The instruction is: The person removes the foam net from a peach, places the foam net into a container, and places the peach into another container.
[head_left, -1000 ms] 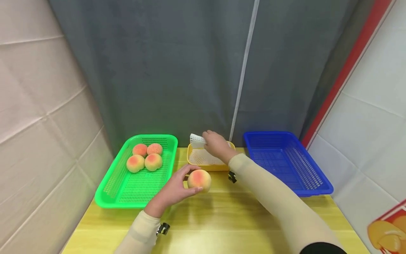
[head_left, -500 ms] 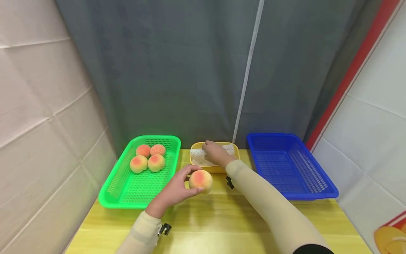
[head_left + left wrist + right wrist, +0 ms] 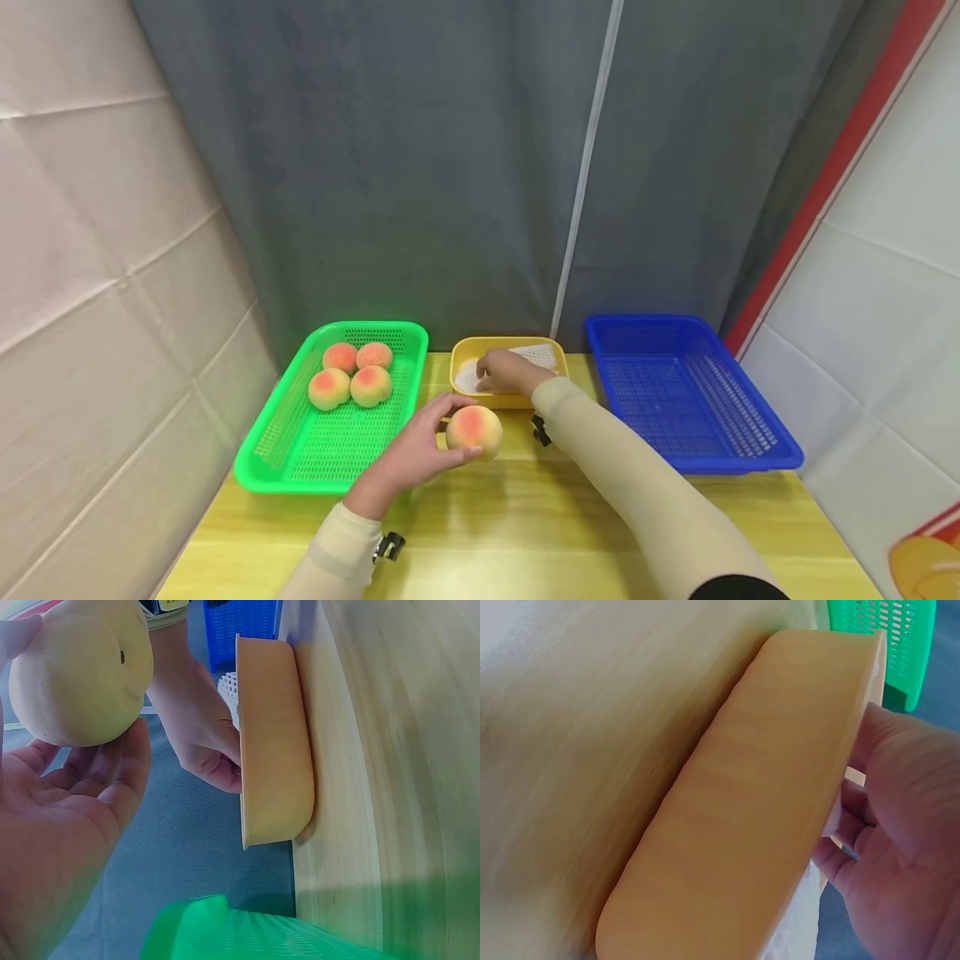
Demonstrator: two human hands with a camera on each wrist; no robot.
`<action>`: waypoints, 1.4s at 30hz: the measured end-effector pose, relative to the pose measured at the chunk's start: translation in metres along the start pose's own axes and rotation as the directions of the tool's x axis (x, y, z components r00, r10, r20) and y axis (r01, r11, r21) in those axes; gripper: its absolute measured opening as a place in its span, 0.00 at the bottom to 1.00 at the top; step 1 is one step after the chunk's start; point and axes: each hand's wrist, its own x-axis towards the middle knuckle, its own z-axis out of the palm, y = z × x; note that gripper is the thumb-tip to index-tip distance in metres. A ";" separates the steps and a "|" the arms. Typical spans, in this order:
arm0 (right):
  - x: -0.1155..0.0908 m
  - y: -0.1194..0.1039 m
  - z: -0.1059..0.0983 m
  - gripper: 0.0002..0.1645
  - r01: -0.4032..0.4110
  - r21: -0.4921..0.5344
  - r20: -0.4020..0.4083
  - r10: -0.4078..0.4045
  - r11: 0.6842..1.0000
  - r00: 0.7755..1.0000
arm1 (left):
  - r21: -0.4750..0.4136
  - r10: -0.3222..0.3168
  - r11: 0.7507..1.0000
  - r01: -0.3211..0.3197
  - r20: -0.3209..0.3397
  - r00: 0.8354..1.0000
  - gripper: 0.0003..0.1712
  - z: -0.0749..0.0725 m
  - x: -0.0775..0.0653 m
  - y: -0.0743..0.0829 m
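My left hand (image 3: 420, 446) holds a peach (image 3: 475, 431) between thumb and fingers, in front of a small yellow basket (image 3: 495, 401). In the left wrist view, the peach (image 3: 82, 675) rests against the fingertips, its stem dimple showing. My right hand (image 3: 507, 372) reaches down into the basket, fingers bent among white foam fruit nets (image 3: 536, 354). From the right wrist, the fingers (image 3: 832, 859) dip behind the basket wall (image 3: 742, 795), close to white netting (image 3: 799, 915). The wall partly hides the fingertips, and I cannot tell whether they pinch a net.
At left stands a green basket (image 3: 330, 454) with several peaches (image 3: 350, 375). A larger blue basket (image 3: 675, 462) stands at right. All rest on a wooden table (image 3: 525, 533), with a grey curtain (image 3: 420, 167) behind and pale walls on both sides.
My right hand has lowered a raised white foam net into the yellow basket; the net now lies at the basket's right, behind the hand. My left hand keeps the peach almost in place.
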 end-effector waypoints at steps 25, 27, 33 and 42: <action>-0.020 0.003 -0.017 0.11 0.039 0.042 -0.194 -0.030 0.998 0.981 | 0.021 -0.018 1.000 0.018 -0.013 1.000 0.34 -0.004 -0.002 -0.003; -0.027 0.002 -0.020 0.11 0.043 0.061 -0.230 -0.028 0.997 0.973 | 0.033 -0.017 0.999 0.018 -0.014 1.000 0.34 -0.005 -0.003 -0.003; -0.057 -0.004 -0.030 0.09 0.088 0.125 -0.323 -0.043 0.988 0.946 | 0.042 -0.017 0.999 0.017 -0.012 1.000 0.34 -0.008 -0.004 -0.002; -0.113 -0.018 -0.021 0.06 0.194 0.238 -0.391 -0.089 0.952 0.916 | 0.016 -0.039 0.999 0.038 0.005 0.999 0.33 -0.014 -0.005 -0.001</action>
